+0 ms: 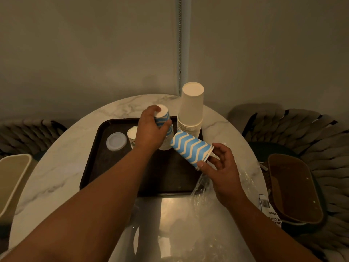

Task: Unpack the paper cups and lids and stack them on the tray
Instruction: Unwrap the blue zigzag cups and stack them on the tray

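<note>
Hands (151, 127) (221, 167) grip cups; marble table (56, 167), dim wall (85, 53).

On the table (56, 167) before you sits the tray (94, 167): lid (116, 141) at its left, tall cup stack (190, 110) at its far right corner, plastic wrap (207, 205) nearer you.

Dark tray (90, 167) carries a tall upside-down stack of white cups (190, 110), a clear lid (116, 141) lying flat, and inverted blue zigzag cups (164, 118); another zigzag stack (191, 146) tilts sideways above it
</note>
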